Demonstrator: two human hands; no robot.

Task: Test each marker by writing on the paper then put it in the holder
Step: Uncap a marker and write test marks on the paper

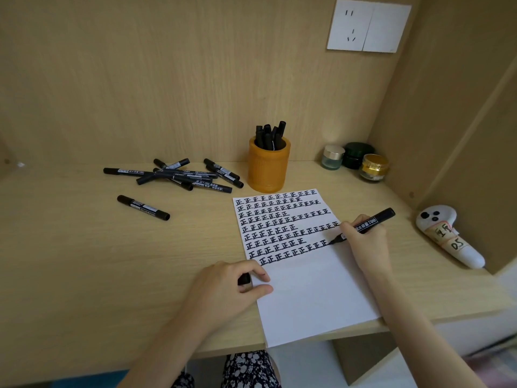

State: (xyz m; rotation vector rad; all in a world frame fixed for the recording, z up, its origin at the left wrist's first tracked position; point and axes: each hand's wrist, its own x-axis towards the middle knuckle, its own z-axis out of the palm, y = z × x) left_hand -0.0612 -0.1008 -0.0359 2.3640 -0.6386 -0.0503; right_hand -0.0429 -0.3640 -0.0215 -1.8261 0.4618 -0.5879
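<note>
**Q:** How is the marker (363, 224) held, and where is it located relative to the holder (268, 169)?

**A:** The marker is gripped by the right hand (366, 242), with the fingers curled round the barrel near the tip. It is located in front of the holder and to its right, over the paper (307, 292). The tip is set on the sheet at the end of a row of characters. The long axis runs from the tip up and to the right, away from the holder.

**Q:** What is required before stowing?

**A:** Capping is judged to be required first. A black cap (244, 279) is pinched between thumb and fingers of the left hand (226, 287), which is rested on the paper's left edge, in front of the holder. The tip is pointed roughly toward that hand.

**Q:** What is contained?

**A:** Several stored markers (270, 135) are stood upright in the holder, ends above the rim. A pile of markers (181, 175) is laid to the holder's left. Three lidded jars (358, 155) are placed to its right; their contents cannot be determined.
</note>
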